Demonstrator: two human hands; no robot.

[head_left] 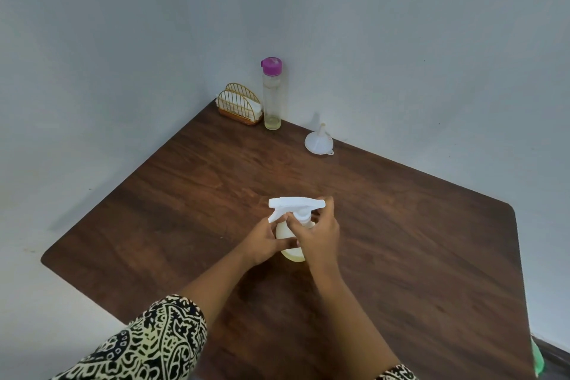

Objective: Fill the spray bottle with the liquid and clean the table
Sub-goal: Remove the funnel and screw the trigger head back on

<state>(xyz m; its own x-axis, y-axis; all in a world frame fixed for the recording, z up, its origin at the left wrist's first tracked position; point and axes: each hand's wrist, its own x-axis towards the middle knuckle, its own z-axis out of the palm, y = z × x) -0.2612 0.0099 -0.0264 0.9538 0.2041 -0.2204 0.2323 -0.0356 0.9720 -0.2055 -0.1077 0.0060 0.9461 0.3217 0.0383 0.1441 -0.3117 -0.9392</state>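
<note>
A white spray bottle (288,233) stands upright in the middle of the dark wooden table (401,225), with pale yellowish liquid showing at its base. Its white trigger head (293,203) points left. My left hand (265,241) grips the bottle's body from the left. My right hand (314,231) is curled round the neck collar just under the trigger head. A tall clear bottle (272,95) with a purple cap stands at the far corner, a little yellowish liquid left in its bottom. A white funnel (319,140) lies mouth-down to its right.
A gold wire napkin holder (239,103) with white napkins sits in the far corner beside the tall bottle. Pale walls close in the table's far sides. Something green (538,358) shows at the right edge below the table.
</note>
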